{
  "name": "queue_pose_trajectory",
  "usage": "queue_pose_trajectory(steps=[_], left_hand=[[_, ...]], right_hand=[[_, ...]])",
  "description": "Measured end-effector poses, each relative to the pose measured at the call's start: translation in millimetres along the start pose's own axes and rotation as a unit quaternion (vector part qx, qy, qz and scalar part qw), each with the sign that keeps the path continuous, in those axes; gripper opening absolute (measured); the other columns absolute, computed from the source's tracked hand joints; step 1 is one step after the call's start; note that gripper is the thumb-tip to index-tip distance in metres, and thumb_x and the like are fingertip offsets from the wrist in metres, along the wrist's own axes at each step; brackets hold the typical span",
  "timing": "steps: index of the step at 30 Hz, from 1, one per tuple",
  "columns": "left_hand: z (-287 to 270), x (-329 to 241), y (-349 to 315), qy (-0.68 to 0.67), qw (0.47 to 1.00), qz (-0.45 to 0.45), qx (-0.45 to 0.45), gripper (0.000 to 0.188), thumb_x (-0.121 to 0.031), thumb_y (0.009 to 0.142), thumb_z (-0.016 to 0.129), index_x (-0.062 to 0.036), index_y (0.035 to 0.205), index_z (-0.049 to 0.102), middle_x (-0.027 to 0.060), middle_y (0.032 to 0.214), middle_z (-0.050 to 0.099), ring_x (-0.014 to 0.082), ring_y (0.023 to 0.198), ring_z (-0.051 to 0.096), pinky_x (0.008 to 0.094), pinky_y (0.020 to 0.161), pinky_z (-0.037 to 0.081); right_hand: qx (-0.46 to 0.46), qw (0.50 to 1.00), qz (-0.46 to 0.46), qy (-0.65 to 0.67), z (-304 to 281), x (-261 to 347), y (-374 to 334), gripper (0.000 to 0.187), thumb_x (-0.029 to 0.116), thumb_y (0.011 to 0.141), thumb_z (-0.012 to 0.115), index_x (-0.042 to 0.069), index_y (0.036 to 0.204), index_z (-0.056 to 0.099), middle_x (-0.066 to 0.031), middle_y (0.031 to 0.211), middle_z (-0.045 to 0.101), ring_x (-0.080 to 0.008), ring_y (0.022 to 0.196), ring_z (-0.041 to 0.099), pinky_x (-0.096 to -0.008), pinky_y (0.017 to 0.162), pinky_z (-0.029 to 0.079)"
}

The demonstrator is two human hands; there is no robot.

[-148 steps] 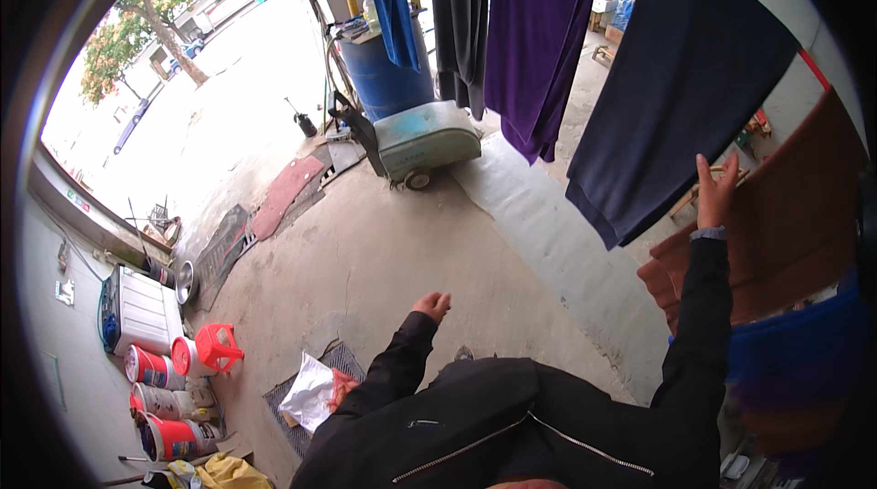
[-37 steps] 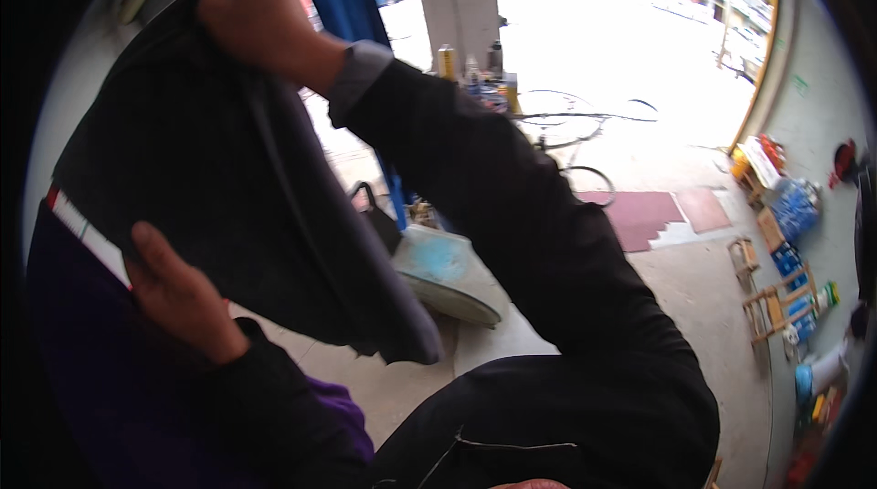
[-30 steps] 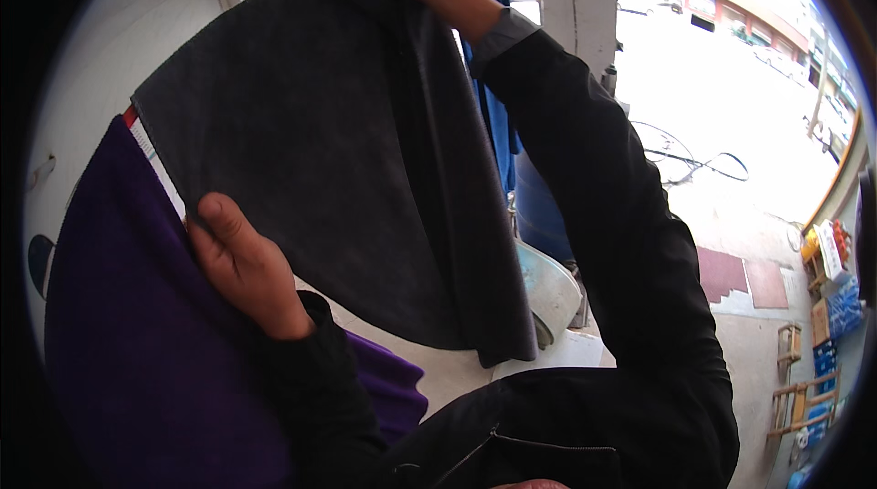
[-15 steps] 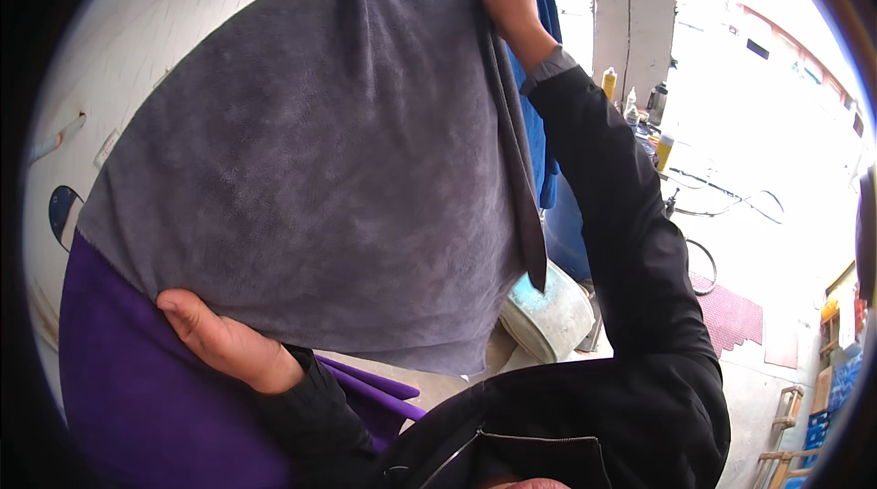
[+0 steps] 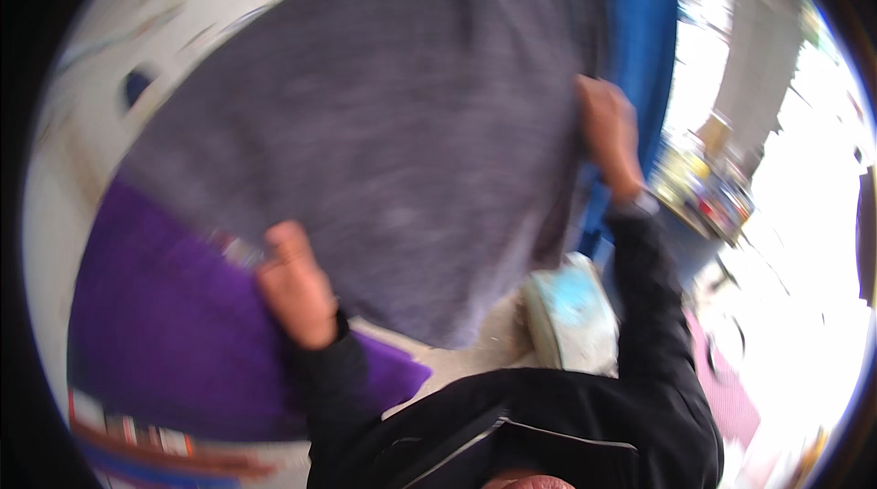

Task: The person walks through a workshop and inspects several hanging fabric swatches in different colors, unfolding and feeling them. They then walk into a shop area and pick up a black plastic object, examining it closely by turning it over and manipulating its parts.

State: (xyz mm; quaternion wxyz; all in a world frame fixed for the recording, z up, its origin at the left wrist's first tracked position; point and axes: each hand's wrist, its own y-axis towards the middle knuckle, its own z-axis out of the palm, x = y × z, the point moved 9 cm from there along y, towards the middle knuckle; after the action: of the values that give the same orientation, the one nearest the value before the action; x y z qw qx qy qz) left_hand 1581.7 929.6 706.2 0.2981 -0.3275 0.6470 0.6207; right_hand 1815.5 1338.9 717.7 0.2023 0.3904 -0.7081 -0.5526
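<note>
A large grey towel (image 5: 393,142) with a soft nap hangs in front of me, its top running out of view. My right hand (image 5: 610,128) is at its right edge, fingers bent onto the cloth, though motion smears them. At the towel's lower left border is my left hand (image 5: 300,288), thumb upward; blur and cloth hide how its fingers lie. A purple towel (image 5: 174,315) hangs to the left, below the grey one and behind my left hand. Beyond my right hand hangs a blue towel (image 5: 644,42).
A pale tub-like thing with a light-blue patch (image 5: 574,306) stands below the towels. On the right, a surface holds several blurred bottles and small items (image 5: 713,188). A pillar (image 5: 760,51) rises behind it, and a reddish mat (image 5: 726,379) lies on the floor.
My right hand has come down along the grey towel's edge. My left hand has moved right and up. The view has shifted, showing more of the blue towel.
</note>
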Motion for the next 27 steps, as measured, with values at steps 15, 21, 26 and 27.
queue_pose_trajectory(steps=[15, 21, 26, 27], left_hand=[[-222.9, -63.6, -75.6, 0.127, 0.926, 0.251, -0.25, 0.023, -0.012, 0.108, 0.06, 0.0013, 0.124, 0.068, 0.0142, 0.123, 0.069, 0.0229, 0.109, 0.068, 0.0332, 0.096, 0.054], [-361.4, -11.0, -36.5, 0.281, 0.851, 0.181, -0.405, 0.055, -0.028, 0.107, 0.065, 0.0032, 0.15, 0.049, 0.023, 0.15, 0.051, 0.0346, 0.143, 0.048, 0.0447, 0.119, 0.039], [-462.6, 43.7, 7.2, 0.328, 0.828, 0.105, -0.443, 0.072, -0.043, 0.108, 0.063, 0.0092, 0.154, 0.042, 0.0297, 0.157, 0.045, 0.0425, 0.146, 0.044, 0.0489, 0.122, 0.035], [-476.3, 56.8, 14.2, 0.309, 0.836, 0.078, -0.446, 0.076, -0.046, 0.107, 0.063, 0.0093, 0.155, 0.042, 0.0294, 0.158, 0.045, 0.0417, 0.146, 0.046, 0.0482, 0.121, 0.036]], right_hand=[[-0.034, 0.787, 0.341, 0.512, 58.0, 13.7, -57.9, 0.047, 0.044, 0.108, 0.065, 0.006, 0.136, 0.066, -0.0163, 0.124, 0.076, -0.0338, 0.109, 0.075, -0.0448, 0.091, 0.062], [-0.145, 0.861, 0.294, 0.388, -20.6, 17.3, -58.7, 0.048, 0.03, 0.103, 0.074, 0.005, 0.142, 0.061, -0.0174, 0.135, 0.069, -0.0361, 0.119, 0.07, -0.0451, 0.096, 0.063], [-0.314, 0.921, 0.088, 0.212, -125.7, 42.6, -42.1, 0.043, 0.023, 0.1, 0.077, 0.005, 0.135, 0.061, -0.0185, 0.136, 0.067, -0.0351, 0.121, 0.067, -0.0473, 0.098, 0.062], [-0.331, 0.918, 0.041, 0.213, -143.4, 55.4, -42.8, 0.043, 0.023, 0.1, 0.077, 0.006, 0.136, 0.06, -0.0183, 0.136, 0.066, -0.0352, 0.123, 0.066, -0.0478, 0.1, 0.061]])
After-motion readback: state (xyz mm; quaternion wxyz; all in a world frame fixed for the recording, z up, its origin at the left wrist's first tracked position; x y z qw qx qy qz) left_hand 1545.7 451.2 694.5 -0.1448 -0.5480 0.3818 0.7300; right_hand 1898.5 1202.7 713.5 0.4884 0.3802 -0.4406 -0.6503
